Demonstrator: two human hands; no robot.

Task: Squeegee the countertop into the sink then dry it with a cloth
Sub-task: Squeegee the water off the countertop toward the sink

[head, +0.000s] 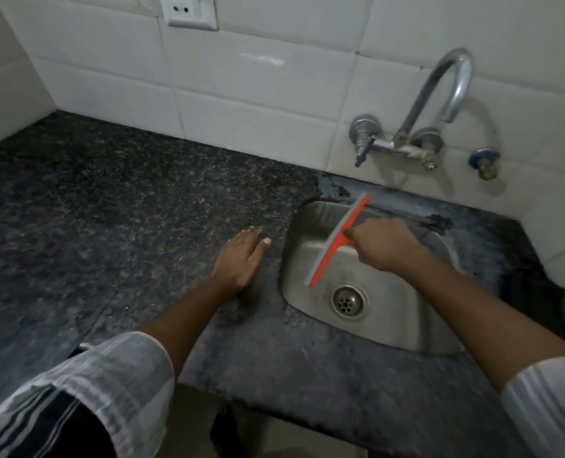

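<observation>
Over the sink (367, 332), the right hand (385, 247) has its grip clenched on the orange squeegee (339, 239); the left hand (241, 256) lies flat, released, on the worktop (109, 209). Squeegeeing seems nearly complete; next probably needs a cloth, not visible.

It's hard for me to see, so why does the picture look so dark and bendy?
Head view: dim light darkens the speckled dark stone countertop; the white wall tiles catch most brightness; the wide lens bends tile lines; edges look soft.
</observation>
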